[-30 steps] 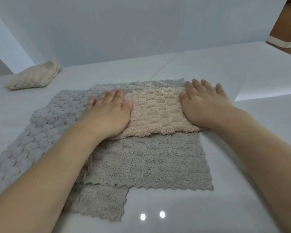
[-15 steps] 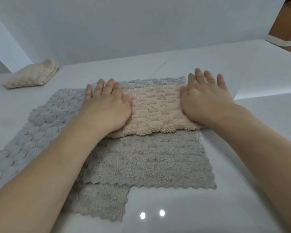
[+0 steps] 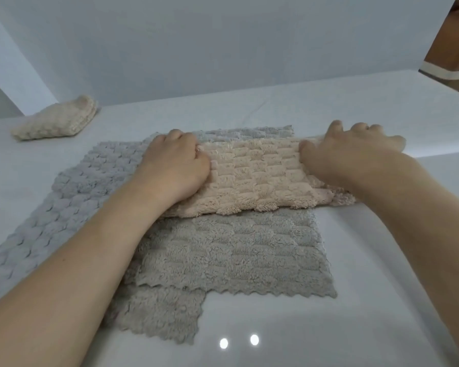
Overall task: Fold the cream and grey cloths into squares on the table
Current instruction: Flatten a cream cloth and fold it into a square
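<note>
A cream cloth (image 3: 255,176), folded into a wide strip, lies across the far part of a flat grey cloth (image 3: 236,252). My left hand (image 3: 175,162) sits on the strip's left end, its fingers curled around the far left corner. At the strip's right end, my right hand (image 3: 350,152) has its fingers curled over the far right corner. A paler grey cloth (image 3: 72,197) spreads out to the left under my left forearm. Another grey cloth (image 3: 164,313) pokes out beneath the flat one at the near side.
A folded cream cloth (image 3: 61,120) rests at the far left of the white table (image 3: 382,287). A white wall rises behind the table. At the far right a brown object with a pale band (image 3: 445,70) shows beyond the table's corner.
Both hands lay flat on the cream cloth before. They have slid outward and away to its far corners, and their fingers have curled around the fabric.
</note>
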Demonstrator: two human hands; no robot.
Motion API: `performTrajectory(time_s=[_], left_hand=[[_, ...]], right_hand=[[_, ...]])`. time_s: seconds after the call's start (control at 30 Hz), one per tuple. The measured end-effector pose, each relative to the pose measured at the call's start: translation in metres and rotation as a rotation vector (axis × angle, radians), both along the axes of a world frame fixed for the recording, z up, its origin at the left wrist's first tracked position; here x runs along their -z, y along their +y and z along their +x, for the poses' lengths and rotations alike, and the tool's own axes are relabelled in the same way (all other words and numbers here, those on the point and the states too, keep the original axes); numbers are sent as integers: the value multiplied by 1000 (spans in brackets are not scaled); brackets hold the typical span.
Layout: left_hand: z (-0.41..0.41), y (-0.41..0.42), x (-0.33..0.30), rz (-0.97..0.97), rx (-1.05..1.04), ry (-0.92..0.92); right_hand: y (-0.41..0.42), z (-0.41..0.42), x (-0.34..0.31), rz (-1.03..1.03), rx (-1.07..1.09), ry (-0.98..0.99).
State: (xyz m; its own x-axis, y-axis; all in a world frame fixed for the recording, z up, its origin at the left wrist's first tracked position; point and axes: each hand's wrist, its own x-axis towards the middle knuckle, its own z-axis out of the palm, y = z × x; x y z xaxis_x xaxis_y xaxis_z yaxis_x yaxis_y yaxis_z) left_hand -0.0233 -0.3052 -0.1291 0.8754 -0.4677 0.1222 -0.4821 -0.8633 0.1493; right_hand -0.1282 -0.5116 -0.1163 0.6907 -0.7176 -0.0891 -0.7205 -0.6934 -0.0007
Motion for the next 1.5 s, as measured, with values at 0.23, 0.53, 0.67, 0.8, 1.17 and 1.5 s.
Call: performTrajectory(time_s=[0.23,0.53,0.67,0.8,1.17,1.5], left_hand=[[-23,-5,-34,-407,36,143],[-38,8,-64,-296,81,763],[-38,18,-73,9,247,661],[-63,17,-88,430,374,641],[-53,9,-73,-47,289,786],[-45,32,-87,213,470,1022]], right_hand=[[12,1,2,105,-200,-278],[10,10,17,-63,-357,-581],[11,15,24,51,-327,-538],[13,15,31,117,-297,-471],[9,14,20,228,-414,-781],[23,14,27,330,-596,-632]])
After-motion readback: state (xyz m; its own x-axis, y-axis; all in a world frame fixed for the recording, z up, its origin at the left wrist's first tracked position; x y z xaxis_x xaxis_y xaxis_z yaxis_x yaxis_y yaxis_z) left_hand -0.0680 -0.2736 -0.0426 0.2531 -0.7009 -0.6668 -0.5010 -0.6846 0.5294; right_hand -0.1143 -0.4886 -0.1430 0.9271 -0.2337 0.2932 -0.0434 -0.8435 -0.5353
